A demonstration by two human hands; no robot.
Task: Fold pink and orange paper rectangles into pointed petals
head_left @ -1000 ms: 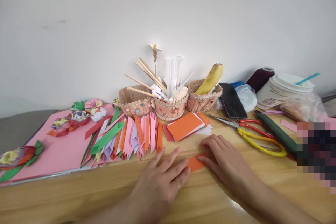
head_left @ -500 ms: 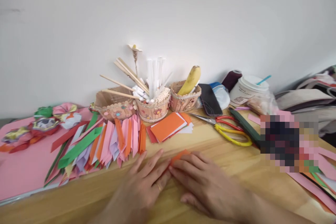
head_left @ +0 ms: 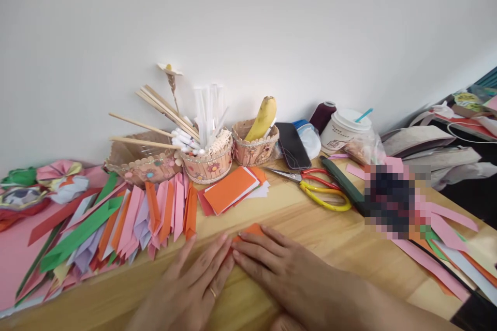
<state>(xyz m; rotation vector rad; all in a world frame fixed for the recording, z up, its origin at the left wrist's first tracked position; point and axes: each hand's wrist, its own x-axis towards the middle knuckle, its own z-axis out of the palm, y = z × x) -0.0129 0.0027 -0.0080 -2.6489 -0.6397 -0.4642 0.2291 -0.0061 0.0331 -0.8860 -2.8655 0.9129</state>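
A small piece of orange paper (head_left: 250,229) lies on the wooden table under my fingers. My left hand (head_left: 196,279), with a ring on one finger, rests flat with its fingers stretched out and the tips at the paper's left edge. From the other side, my right hand (head_left: 281,264) lies over the paper, fingers extended and pressing down on it. Much of the paper is hidden beneath the fingers. Just beyond the hands is a stack of orange, red and white paper pieces (head_left: 229,190). Several folded paper strips (head_left: 134,217) in many colours lie left of it.
Scissors (head_left: 326,196) with red and yellow handles lie right of the stack, near a phone (head_left: 293,146). Decorated baskets (head_left: 207,165) stand along the wall, one holding a banana (head_left: 262,120). Farther right are a lidded cup (head_left: 344,129) and loose paper strips (head_left: 446,225).
The view has turned right, so objects sit farther left. Both hands remain at the orange paper; the right fingers have straightened slightly, and the right thumb sits lower.
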